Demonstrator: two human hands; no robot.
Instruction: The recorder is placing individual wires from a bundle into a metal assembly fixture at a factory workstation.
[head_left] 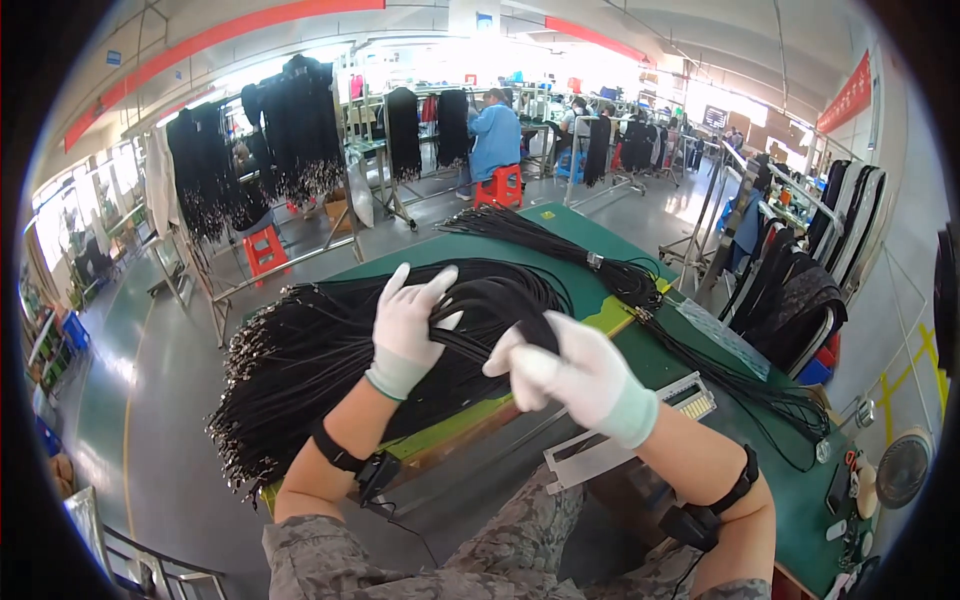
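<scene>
Both my hands wear white gloves with pale green cuffs. A looped bundle of black cords [497, 296] runs between them above the green table [560, 222]. My left hand [408, 325] has the cords between its thumb and palm, with some fingers pointing up. My right hand [575, 372] is closed round the other side of the loop, its fingers slightly blurred. Beneath and to the left of my hands lies a large pile of black cords [330, 350], their shiny metallic tips gathered at the pile's left end.
More black cords [520, 235], tied in a bundle, stretch across the table's far side. A clear ruler-like plate [600, 455] lies near my lap. Racks with black hanging pieces [300, 130] stand behind, near red stools [265, 250] and a seated person in blue [495, 130]. A small fan [903, 468] is at right.
</scene>
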